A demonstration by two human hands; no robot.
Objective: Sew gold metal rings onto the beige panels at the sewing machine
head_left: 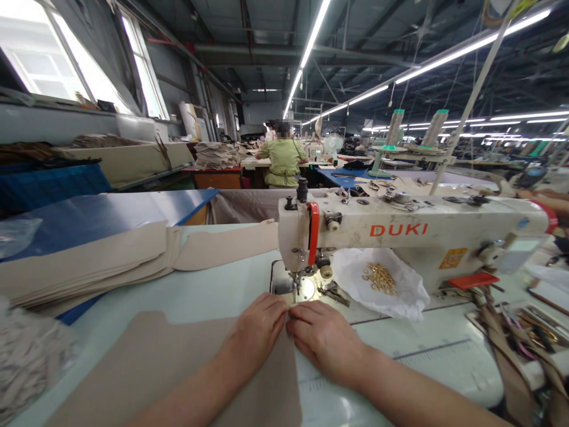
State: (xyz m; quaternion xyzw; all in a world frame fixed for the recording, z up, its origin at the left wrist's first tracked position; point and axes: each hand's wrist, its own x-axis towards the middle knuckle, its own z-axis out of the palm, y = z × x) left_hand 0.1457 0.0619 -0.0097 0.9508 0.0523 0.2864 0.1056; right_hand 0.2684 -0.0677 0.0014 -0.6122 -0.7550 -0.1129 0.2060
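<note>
A large taupe fabric piece [186, 362] lies on the pale green table in front of the sewing machine [355, 222]. My left hand [260, 326] is closed at the upper edge of this piece, its fingertips pinching the material just before the needle. Beside it, my right hand [326, 338] has its fingers bent together at the same edge, the fingertips almost touching those of the left. Both sit just below the presser foot [299, 284]. A small light-coloured bit shows at the left fingertips; its details are too small to tell.
Stacked fabric panels [89, 258] lie at the left, near a plastic bag of scraps [31, 362]. A white cloth [404, 290] holds gold-coloured metal pieces under the machine arm. Straps [507, 356] hang at the right. A person in green [284, 157] sits further back.
</note>
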